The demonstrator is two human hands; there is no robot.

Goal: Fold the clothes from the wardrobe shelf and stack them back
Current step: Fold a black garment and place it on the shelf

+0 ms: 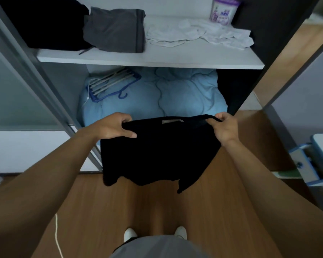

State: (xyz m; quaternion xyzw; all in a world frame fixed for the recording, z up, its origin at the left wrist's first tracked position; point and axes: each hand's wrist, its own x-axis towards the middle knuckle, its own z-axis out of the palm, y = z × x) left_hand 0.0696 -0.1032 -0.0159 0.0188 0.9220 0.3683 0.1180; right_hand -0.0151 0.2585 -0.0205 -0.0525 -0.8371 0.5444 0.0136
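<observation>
A black garment [157,151] hangs in the air in front of the wardrobe, its label side facing me. My left hand [114,127] grips its upper left edge and my right hand [225,127] pinches its upper right edge. On the white wardrobe shelf [157,60] lie a black folded pile [45,23] at the left, a folded grey garment [116,30] beside it, and a crumpled white garment [199,32] at the right.
A purple-lidded tub [223,11] stands at the back right of the shelf. Below the shelf lies a light blue duvet [157,95] with hangers [110,82] on it. An open blue drawer [309,161] juts out at the right. Wooden floor lies underfoot.
</observation>
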